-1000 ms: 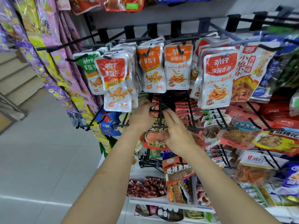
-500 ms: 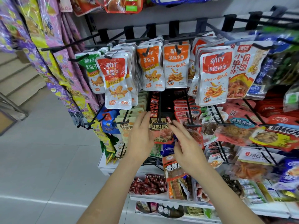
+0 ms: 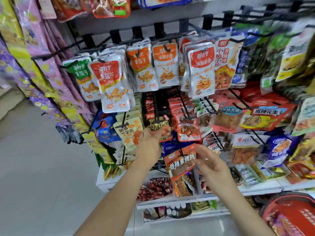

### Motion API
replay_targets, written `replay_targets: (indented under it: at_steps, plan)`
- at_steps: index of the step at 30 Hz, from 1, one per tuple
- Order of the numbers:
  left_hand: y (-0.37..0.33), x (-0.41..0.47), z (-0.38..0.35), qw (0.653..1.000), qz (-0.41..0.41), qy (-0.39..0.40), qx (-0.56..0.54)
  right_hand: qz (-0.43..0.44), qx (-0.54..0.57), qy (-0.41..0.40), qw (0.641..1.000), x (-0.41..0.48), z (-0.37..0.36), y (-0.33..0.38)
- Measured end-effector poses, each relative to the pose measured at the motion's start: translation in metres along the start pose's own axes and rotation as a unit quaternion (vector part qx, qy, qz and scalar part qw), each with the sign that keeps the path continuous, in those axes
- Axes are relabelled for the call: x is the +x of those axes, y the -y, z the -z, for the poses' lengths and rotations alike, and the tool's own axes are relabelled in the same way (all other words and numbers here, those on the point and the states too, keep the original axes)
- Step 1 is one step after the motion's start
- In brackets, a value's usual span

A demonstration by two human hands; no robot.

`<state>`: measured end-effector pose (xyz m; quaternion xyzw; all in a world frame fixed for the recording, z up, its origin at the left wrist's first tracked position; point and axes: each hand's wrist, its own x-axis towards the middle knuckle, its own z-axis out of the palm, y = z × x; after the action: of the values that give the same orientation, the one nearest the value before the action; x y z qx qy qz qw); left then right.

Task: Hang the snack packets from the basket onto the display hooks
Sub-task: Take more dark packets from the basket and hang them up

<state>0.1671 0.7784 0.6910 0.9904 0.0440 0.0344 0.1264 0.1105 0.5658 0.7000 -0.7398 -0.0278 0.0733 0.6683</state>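
Shop rack (image 3: 158, 29) carried hanging packets. Left hand (image 3: 150, 145) touched the dark packet (image 3: 159, 126) on its hook; grip unclear. Right hand (image 3: 211, 166) was spread, empty, just beside an orange packet (image 3: 183, 161). Red basket (image 3: 305, 217) sat lower right.

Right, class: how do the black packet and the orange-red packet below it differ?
The black packet is dark; the orange-red packet is bright with white lettering. The black packet hangs a row higher than the orange-red packet. The left hand touches the black packet's lower edge; the right hand is open beside the orange-red packet. Both are hanging snack packets.
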Motion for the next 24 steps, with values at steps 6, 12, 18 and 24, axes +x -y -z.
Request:
replay_targets:
  at_steps: [6, 12, 18, 24]
  plan:
    - [-0.004, -0.027, 0.019, 0.994, -0.03, -0.018, -0.105, -0.058, 0.138, -0.11, 0.983, -0.039, 0.015, 0.012]
    - [-0.051, -0.076, 0.036, 0.956, -0.06, 0.0, -0.288, -0.078, 0.181, -0.238, 0.951, -0.102, 0.073, 0.009]
    - [-0.133, -0.121, 0.028, 0.921, -0.156, 0.083, -0.348, -0.08, 0.041, -0.347, 0.933, -0.18, 0.154, 0.003]
    - [-0.234, -0.151, -0.021, 0.886, -0.297, 0.169, -0.313, -0.13, -0.168, -0.386, 0.898, -0.257, 0.253, -0.021]
